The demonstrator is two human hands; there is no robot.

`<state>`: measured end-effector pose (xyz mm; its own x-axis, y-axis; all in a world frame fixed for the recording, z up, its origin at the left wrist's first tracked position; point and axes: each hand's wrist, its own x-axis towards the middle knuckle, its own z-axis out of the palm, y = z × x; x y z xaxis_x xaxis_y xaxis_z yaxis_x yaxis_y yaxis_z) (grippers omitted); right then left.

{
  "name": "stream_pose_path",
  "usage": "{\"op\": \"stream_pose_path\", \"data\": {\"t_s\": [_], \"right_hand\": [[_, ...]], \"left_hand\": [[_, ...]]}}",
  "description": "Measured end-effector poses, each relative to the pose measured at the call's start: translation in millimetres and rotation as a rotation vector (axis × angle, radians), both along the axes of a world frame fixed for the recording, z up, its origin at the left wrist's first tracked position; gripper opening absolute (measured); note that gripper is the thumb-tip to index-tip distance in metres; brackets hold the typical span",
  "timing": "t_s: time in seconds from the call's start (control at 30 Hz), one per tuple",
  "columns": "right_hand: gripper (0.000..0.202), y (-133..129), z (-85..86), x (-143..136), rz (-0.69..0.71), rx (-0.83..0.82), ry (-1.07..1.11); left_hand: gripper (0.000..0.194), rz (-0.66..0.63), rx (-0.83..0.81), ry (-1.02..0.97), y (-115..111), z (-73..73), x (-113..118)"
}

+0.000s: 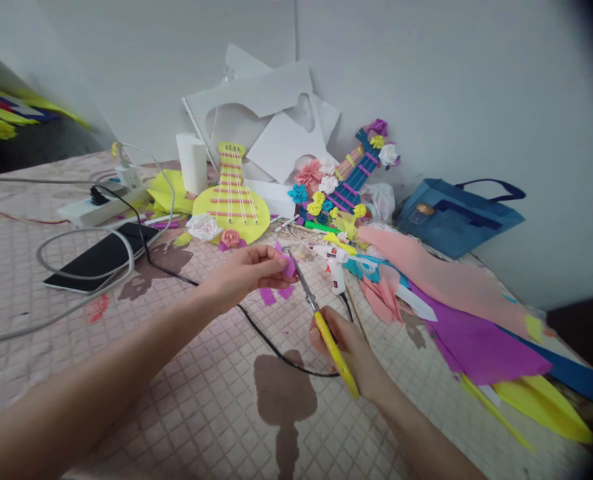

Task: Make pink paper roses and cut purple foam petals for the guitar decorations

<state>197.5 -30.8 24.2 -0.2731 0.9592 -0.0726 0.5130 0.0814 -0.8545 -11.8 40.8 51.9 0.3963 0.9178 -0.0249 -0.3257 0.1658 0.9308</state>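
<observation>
A small piece of purple paper [289,266] is pinched in the fingers of the left hand [249,272], above the middle of the desk [201,393]. It looks thin and soft, with a pointed upper corner; the fingers cover part of it, so its full outline is hard to make out. The right hand [349,343] grips yellow-handled scissors [330,340], blades pointing far and left, tips right beside the paper. Whether they touch it, or how far the blades are parted, I cannot tell; the hand partly hides the handles. Both forearms are cut off by the near edge.

Purple scraps [267,297] lie just beyond the left hand. Farther right is a white glue gun [335,270]. At the far side a yellow paper guitar [232,200] leans, its lower edge behind paper flowers [205,227]. A larger purple sheet [481,333] lies right, partly under a pink one [436,270].
</observation>
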Motion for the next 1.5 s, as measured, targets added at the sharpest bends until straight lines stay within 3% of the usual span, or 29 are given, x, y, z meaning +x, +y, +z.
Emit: {"op": "stream_pose_path", "data": {"t_s": [0.27, 0.4, 0.67, 1.27, 1.5], "right_hand": [[0.032, 0, 0.4, 2, 0.085, -0.105, 0.052], [0.037, -1, -0.6, 4, 0.129, -0.061, 0.041], [0.040, 3, -14.4, 11, 0.119, -0.039, 0.036], [0.039, 3, -2.6, 5, 0.090, -0.049, 0.051], [0.043, 4, -4.8, 5, 0.078, -0.153, 0.096]], "left_hand": [[0.021, -0.066, -0.010, 0.037, 4, 2.9, -7], [0.020, -0.075, -0.001, 0.051, 4, 3.7, -7], [0.022, -0.070, -0.014, 0.073, 4, 5.2, -8], [0.022, -0.096, -0.027, 0.081, 4, 6.4, -10], [0.022, -0.095, -0.022, 0.067, 5, 6.1, -11]]}}
